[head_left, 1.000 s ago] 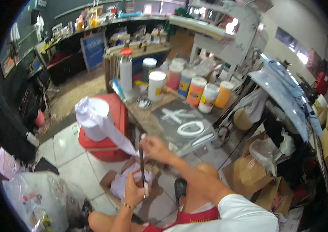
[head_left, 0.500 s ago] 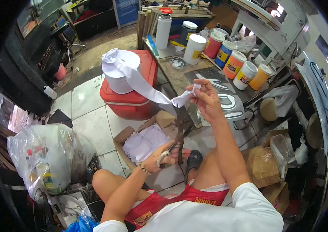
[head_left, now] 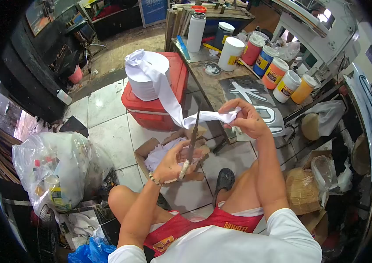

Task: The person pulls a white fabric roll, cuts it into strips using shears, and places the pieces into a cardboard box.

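Note:
My left hand point(head_left: 170, 163) grips a pair of scissors point(head_left: 193, 142) by handles partly wrapped in pale material, the dark blades pointing up and away. The blades meet the lower part of a white fabric strip point(head_left: 210, 116). My right hand point(head_left: 250, 122) pinches the strip's end between thumb and fingers, pulling it out to the right. From there the strip sags and runs up to a large white roll point(head_left: 142, 83) standing on a red cooler point(head_left: 179, 79). Below my left hand, a cardboard box point(head_left: 141, 152) contains a heap of white fabric pieces point(head_left: 157, 157).
Several paint tubs point(head_left: 275, 72) and a white bottle point(head_left: 196, 33) stand on the worktable point(head_left: 203, 81) at the right. A clear plastic bag point(head_left: 59, 166) full of containers sits at the left. Another cardboard box point(head_left: 302, 190) lies by my right leg.
My left hand and the scissors have risen, and the blades look closer together. My right hand has moved right and slightly down, drawing out a longer stretch of strip. The view has shifted slightly.

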### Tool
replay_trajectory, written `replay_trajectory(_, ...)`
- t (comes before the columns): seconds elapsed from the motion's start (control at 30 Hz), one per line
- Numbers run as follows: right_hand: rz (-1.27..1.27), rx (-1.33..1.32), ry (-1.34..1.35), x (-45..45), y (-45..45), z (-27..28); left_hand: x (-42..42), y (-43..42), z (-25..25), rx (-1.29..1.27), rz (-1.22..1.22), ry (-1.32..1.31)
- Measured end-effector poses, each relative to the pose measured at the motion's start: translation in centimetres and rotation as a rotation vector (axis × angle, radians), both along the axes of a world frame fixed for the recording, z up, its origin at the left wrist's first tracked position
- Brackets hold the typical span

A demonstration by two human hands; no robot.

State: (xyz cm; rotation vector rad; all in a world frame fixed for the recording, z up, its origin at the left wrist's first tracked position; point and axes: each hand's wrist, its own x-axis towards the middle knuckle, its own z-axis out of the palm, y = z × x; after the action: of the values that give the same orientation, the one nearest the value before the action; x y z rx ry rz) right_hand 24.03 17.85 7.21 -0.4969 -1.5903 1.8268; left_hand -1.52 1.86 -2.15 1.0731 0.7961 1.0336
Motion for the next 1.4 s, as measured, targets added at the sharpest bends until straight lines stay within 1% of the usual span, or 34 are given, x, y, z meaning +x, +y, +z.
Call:
replay_trajectory(0.03, 0.002, 0.001, 0.001, 0.4, 0.3, 0.1, 0.0, -0.1, -0.1, 0.07, 0.018, 0.065)
replay_trajectory(0.1, 0.149, -0.003, -0.203, 1.3, 0.9, 0.0, -0.1, -0.2, 0.2, 0.103, 0.01, 0.087)
replay_trajectory(0.13, 0.154, 0.0, -0.201, 1.5, 1.1, -0.1, -0.1, -0.3, 0.4, 0.136, 0.001, 0.109)
replay_trajectory(0.17, 0.214, 0.026, -0.242, 1.5, 1.1, -0.3, -0.1, -0.3, 0.5, 0.139, 0.007, 0.112)
replay_trajectory(0.23, 0.321, 0.05, -0.294, 1.5, 1.0, -0.3, 0.0, -0.6, 0.7, 0.102, -0.045, 0.143)
replay_trajectory(0.27, 0.329, 0.054, -0.292, 1.5, 1.1, -0.8, 0.0, -0.8, 1.0, 0.104, -0.037, 0.146)
replay_trajectory(0.33, 0.225, -0.176, -0.353, 1.1, 1.4, -2.1, 0.2, -1.2, 1.6, 0.106, -0.121, 0.149)
replay_trajectory(0.37, 0.148, -0.247, -0.491, 0.3, 1.4, -2.1, 0.3, -1.2, 1.9, 0.147, -0.152, 0.155)
replay_trajectory(0.4, 0.158, -0.244, -0.488, -0.1, 1.8, -3.0, 0.4, -1.3, 1.9, 0.147, -0.143, 0.16)
replay_trajectory(0.47, 0.258, -0.286, -0.617, -0.9, 2.9, -5.6, 0.4, -1.6, 1.7, 0.069, -0.25, 0.117)
replay_trajectory(0.5, 0.275, -0.384, -0.725, -1.6, 3.2, -6.6, 0.4, -1.5, 1.7, 0.119, -0.291, 0.144)
replay_trajectory(0.53, 0.279, -0.384, -0.721, -2.5, 2.6, -6.8, 0.4, -1.5, 2.0, 0.117, -0.288, 0.148)
replay_trajectory(0.6, 0.319, -0.526, -0.541, -4.5, 1.1, -7.1, 0.3, -1.7, 2.8, 0.12, -0.38, 0.252)
replay_trajectory(0.63, 0.383, -0.632, -0.334, -5.4, -0.5, -4.5, 0.2, -1.8, 3.2, 0.12, -0.378, 0.253)
replay_trajectory(0.67, 0.386, -0.632, -0.334, -5.8, -0.6, -4.5, 0.0, -1.8, 3.5, 0.091, -0.417, 0.297)
replay_trajectory(0.73, 0.211, -0.404, -0.186, -6.3, -0.6, -4.9, -0.9, -1.9, 3.8, 0.061, -0.452, 0.344)
replay_trajectory(0.77, 0.168, -0.463, -0.133, -5.9, 0.0, -4.4, -1.6, -2.0, 3.9, 0.037, -0.482, 0.338)
replay_trajectory(0.8, 0.033, -0.499, -0.041, -5.9, 0.1, -4.3, -2.4, -2.1, 3.8, 0.013, -0.513, 0.331)
replay_trajectory(0.83, 0.021, -0.501, 0.02, -5.4, 1.0, -4.6, -3.6, -2.1, 3.5, 0.013, -0.514, 0.33)
replay_trajectory(0.9, -0.016, -0.453, 0.124, -3.8, 2.5, -4.4, -7.0, -1.9, 2.7, -0.121, -0.649, 0.343)
replay_trajectory(0.93, -0.037, -0.472, 0.179, -3.1, 2.4, -3.5, -8.2, -2.2, 3.0, -0.12, -0.65, 0.343)
replay_trajectory(1.0, -0.081, -0.468, 0.266, -2.0, 2.7, -3.0, -10.3, -2.7, 4.0, -0.114, -0.566, 0.427)
replay_trajectory(1.03, -0.087, -0.468, 0.266, -1.7, 2.5, -2.6, -11.3, -2.9, 4.5, -0.113, -0.572, 0.427)
replay_trajectory(1.1, -0.222, -0.428, 0.2, -1.0, 2.1, -1.9, -12.6, -3.2, 4.9, -0.163, -0.412, 0.438)
replay_trajectory(1.13, -0.227, -0.43, 0.2, -0.9, 1.9, -2.1, -12.4, -2.9, 5.0, -0.165, -0.417, 0.437)
replay_trajectory(1.2, -0.249, -0.31, 0.061, -1.4, 1.2, -3.1, -11.8, -2.5, 5.0, -0.055, -0.027, 0.153)
replay_trajectory(1.23, -0.198, -0.325, 0.001, -2.0, 0.2, -2.5, -10.6, -1.9, 4.3, -0.005, 0.094, 0.127)
replay_trajectory(1.27, -0.199, -0.328, 0.003, -2.6, -0.3, -3.1, -9.6, -1.3, 4.2, -0.008, 0.092, 0.129)
replay_trajectory(1.33, -0.037, -0.286, -0.031, -4.1, -1.4, -4.5, -7.6, -0.2, 4.2, -0.043, 0.309, 0.021)
replay_trajectory(1.37, 0.006, -0.344, -0.018, -5.1, -2.4, -4.8, -6.5, 0.4, 3.4, -0.033, 0.378, -0.042)
replay_trajectory(1.4, 0.05, -0.401, -0.004, -6.1, -3.4, -5.1, -6.0, 0.9, 2.6, -0.033, 0.383, -0.039)
